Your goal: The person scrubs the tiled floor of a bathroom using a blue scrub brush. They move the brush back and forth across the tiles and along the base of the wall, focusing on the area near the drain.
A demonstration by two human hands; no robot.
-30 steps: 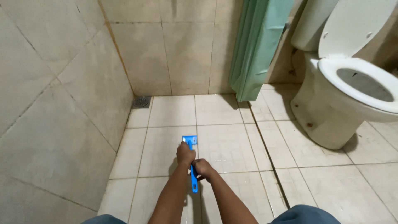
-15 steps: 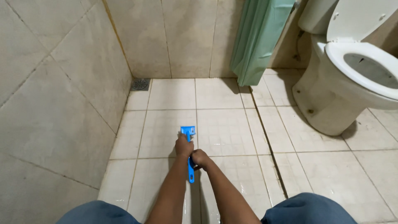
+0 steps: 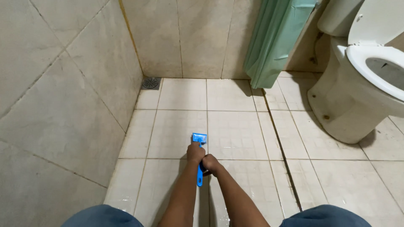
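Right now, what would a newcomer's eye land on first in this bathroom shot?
The bright blue scrub brush low in the middle, pressed to the wet beige floor tiles, with the left hand near its head and the right hand on its handle. Next, the white toilet at far right and the green curtain at top.

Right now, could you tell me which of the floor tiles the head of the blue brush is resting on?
The blue brush rests on the tile in the middle row, second from the left wall, by its right grout line.
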